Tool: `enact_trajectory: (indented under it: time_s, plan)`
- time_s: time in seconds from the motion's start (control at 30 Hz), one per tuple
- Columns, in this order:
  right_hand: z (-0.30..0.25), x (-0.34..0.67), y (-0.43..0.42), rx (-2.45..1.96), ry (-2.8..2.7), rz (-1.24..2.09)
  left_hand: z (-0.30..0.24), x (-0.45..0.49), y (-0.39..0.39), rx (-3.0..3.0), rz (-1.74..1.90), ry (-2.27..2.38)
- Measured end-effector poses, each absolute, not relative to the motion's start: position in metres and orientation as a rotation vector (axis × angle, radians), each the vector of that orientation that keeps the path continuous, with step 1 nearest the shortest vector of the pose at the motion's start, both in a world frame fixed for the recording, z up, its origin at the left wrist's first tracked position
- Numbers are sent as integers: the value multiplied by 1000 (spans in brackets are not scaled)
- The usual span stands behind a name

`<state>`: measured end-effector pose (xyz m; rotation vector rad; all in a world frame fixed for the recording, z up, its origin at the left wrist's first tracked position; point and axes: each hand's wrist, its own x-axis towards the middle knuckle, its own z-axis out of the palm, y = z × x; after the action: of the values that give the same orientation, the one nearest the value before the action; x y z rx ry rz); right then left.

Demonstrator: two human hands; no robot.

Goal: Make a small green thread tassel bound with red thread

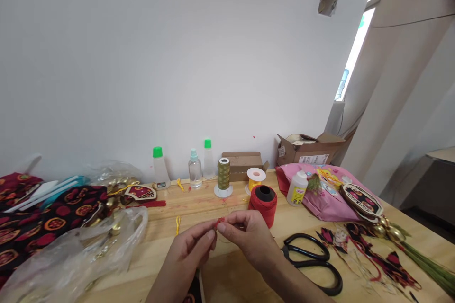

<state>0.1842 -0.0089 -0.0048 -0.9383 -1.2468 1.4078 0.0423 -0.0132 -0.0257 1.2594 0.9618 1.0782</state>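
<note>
Above the wooden table point(156, 246), my left hand point(190, 251) and my right hand point(250, 236) meet at their fingertips. Both pinch a small piece of red thread point(220, 220), looped at the top. Just behind my right hand stands a large spool of red thread point(268, 213). Black-handled scissors point(309, 261) lie to the right of my right wrist, their blades hidden. Beyond my left hand is a short loop of yellow cord point(178, 225). Partly covered by my left forearm, a dark patterned piece with a pale edge point(195, 289) shows at the bottom.
Along the wall stand green-capped bottles point(160, 170), a green thread spool point(223, 175), a yellow cord spool point(255, 180) and a cardboard box point(307, 151). A glue bottle point(297, 188) leans by a pink bag point(323, 203). Fabric scraps point(384, 255) lie right, a plastic bag point(81, 251) left.
</note>
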Motion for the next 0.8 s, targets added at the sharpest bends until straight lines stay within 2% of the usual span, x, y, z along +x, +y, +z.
enact_trajectory:
  time_s: [0.57, 0.8]
  plan:
    - [-18, 190, -4, -1002, -1460, 1352, -12, 27, -10, 1917, 795, 1211]
    - [-7, 188, -10, -960, -1494, 1217, -16, 32, -13, 1590, 1014, 1084]
